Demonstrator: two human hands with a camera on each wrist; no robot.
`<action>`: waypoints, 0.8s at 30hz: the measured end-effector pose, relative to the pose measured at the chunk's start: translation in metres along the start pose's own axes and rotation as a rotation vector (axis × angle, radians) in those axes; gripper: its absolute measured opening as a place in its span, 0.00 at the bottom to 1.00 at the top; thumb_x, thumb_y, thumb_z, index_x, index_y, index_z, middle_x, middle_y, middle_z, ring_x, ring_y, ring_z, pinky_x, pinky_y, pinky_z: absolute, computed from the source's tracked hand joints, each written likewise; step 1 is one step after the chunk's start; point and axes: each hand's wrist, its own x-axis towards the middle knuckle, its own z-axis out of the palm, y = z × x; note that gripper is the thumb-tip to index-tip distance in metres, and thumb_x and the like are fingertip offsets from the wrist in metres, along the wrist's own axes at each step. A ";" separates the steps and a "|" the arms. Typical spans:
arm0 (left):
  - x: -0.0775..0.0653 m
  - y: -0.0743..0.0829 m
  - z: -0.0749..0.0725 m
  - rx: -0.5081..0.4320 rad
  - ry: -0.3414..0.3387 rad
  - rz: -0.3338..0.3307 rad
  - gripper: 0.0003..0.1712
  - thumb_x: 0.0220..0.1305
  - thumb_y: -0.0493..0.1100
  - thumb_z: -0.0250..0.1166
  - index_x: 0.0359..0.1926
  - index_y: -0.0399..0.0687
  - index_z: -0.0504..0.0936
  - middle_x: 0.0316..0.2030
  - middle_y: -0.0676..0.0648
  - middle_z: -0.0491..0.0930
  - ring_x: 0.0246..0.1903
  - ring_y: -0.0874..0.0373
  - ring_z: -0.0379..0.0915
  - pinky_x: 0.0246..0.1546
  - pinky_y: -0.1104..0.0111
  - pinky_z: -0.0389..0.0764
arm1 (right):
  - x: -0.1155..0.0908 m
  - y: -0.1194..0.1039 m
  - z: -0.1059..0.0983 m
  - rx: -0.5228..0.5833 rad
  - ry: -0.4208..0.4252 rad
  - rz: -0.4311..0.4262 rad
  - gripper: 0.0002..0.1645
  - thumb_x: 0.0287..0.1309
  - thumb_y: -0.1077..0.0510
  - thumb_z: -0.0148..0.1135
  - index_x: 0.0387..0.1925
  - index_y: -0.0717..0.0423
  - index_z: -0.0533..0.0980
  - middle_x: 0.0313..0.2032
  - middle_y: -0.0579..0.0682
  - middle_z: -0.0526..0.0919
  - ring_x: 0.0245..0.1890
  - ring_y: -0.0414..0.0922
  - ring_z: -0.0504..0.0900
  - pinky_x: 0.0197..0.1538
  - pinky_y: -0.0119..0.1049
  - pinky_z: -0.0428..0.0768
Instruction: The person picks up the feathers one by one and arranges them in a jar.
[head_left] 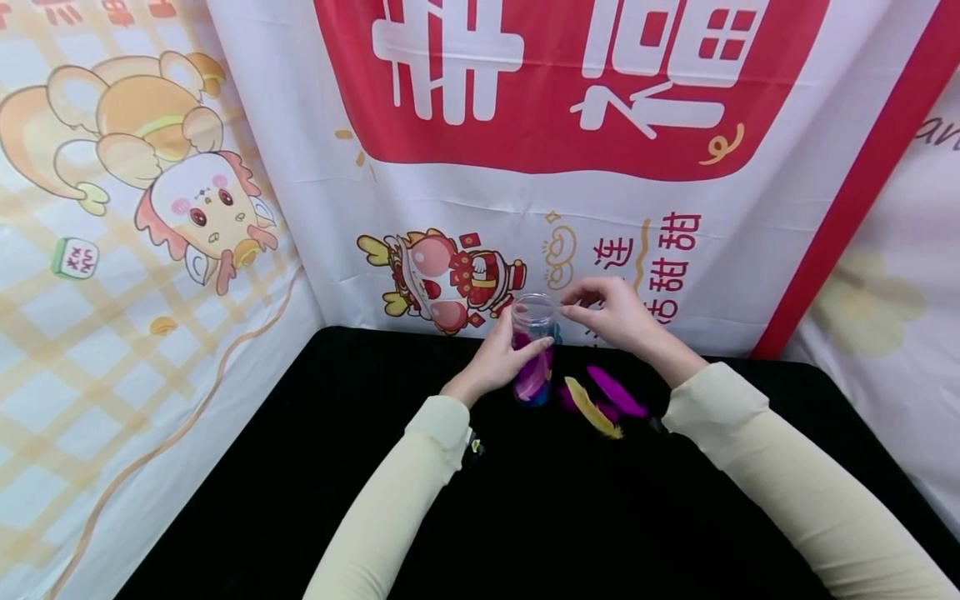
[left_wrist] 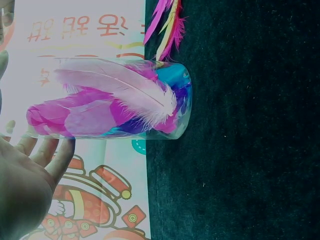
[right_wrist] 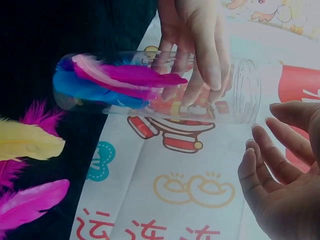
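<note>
My left hand (head_left: 493,357) grips a clear plastic jar (head_left: 534,298), with the thumb across its near side. Inside are several pink, magenta and blue feathers; a pale pink feather (left_wrist: 125,85) lies along the wall in the left wrist view. The jar's mouth is uncovered, its threaded neck (right_wrist: 246,90) visible in the right wrist view. Beside that rim is my right hand (head_left: 611,312), fingers loosely bent and nothing seen between them. On the black tabletop right of the jar lie a yellow feather (head_left: 591,408) and magenta feathers (head_left: 617,392).
A black cloth (head_left: 585,517) covers the table. Behind it hangs a white and red printed banner (head_left: 442,192), close to the jar and both hands. Another printed sheet (head_left: 112,333) with a cartoon figure hangs at the left.
</note>
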 end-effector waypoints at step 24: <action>0.000 0.000 0.000 -0.008 0.001 -0.017 0.45 0.68 0.64 0.66 0.74 0.51 0.56 0.64 0.45 0.68 0.65 0.52 0.67 0.69 0.53 0.67 | -0.013 0.039 -0.002 -0.057 -0.008 0.056 0.10 0.67 0.57 0.68 0.45 0.58 0.84 0.43 0.55 0.87 0.42 0.50 0.83 0.42 0.41 0.81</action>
